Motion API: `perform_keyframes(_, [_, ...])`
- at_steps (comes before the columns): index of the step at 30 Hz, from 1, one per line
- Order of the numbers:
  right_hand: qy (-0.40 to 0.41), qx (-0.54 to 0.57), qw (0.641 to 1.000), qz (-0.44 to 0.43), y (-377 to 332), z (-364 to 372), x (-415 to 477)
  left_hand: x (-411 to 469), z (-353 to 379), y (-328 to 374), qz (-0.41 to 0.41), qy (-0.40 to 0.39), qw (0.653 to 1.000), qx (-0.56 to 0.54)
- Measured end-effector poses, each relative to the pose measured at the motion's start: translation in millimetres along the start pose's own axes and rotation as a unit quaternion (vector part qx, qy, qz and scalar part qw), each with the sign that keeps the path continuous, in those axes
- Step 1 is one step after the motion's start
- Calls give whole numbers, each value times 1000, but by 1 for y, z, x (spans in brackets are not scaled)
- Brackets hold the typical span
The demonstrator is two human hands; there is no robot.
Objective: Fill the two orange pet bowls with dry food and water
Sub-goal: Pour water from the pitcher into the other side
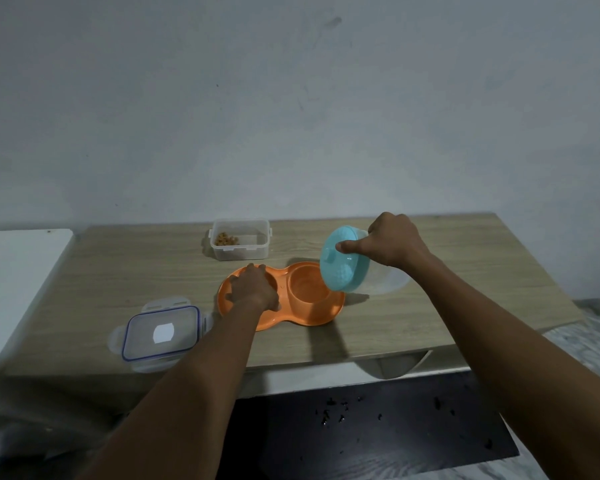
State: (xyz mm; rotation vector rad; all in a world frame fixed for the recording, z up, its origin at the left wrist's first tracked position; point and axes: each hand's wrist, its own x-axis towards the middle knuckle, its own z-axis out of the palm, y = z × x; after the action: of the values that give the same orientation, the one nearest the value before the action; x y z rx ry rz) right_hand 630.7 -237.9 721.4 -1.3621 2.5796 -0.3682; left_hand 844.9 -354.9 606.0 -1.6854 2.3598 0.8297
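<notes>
So the right hand (pixel 394 242) is gripping a round clear tub (pixel 381 282), fingers curled over the upper side and the thumb pressing against the teal lid (pixel 338 271). It's holding the whole thing in the air, tipped on its side with the lid facing left, just over the right end of the orange double bowl (pixel 312 313). The lid is sitting on the tub as far as I can see, and I can't tell whether anything is coming out (or whether there's water in it at all). The left hand (pixel 253 289) is lying palm-down over the left cup of the orange double bowl, fingers spread and fairly straight, pressing on it rather than grabbing it, so it's hiding what's in there. The right cup (pixel 307 289) is sitting uncovered just below the teal lid, and I can't tell if it's holding water. The double bowl is sitting near the middle of the wooden table (pixel 430 323). Behind it, toward the wall, an open rectangular clear box (pixel 239 239) is standing with a little heap of brown kibble (pixel 226 240) in its left end. A clear clip-on lid with a blue seal (pixel 161 332) is lying flat at the table's front left, just beside the left forearm.
</notes>
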Motion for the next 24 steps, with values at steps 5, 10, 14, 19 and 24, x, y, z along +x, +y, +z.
perform_keyframes(5, [2, -7, 1000, -5, 1, -3, 2, 0, 0, 1, -1, -1, 1000, 5])
perform_keyframes(10, [5, -15, 1000, -17, -1, -7, 3, -1, 0, 1, -5, 1, 1000, 5])
perform_keyframes(14, [9, -15, 1000, -22, 0, -11, 4, 0, 1, 1, -6, 4, 1000, 4])
perform_keyframes(19, [9, -17, 999, -29, -1, -16, 3, -1, 1, 1, -5, 2, 1000, -2])
perform_keyframes(24, [10, -23, 999, -32, 1, -17, 3, 0, 2, 0, -8, 3, 1000, -21])
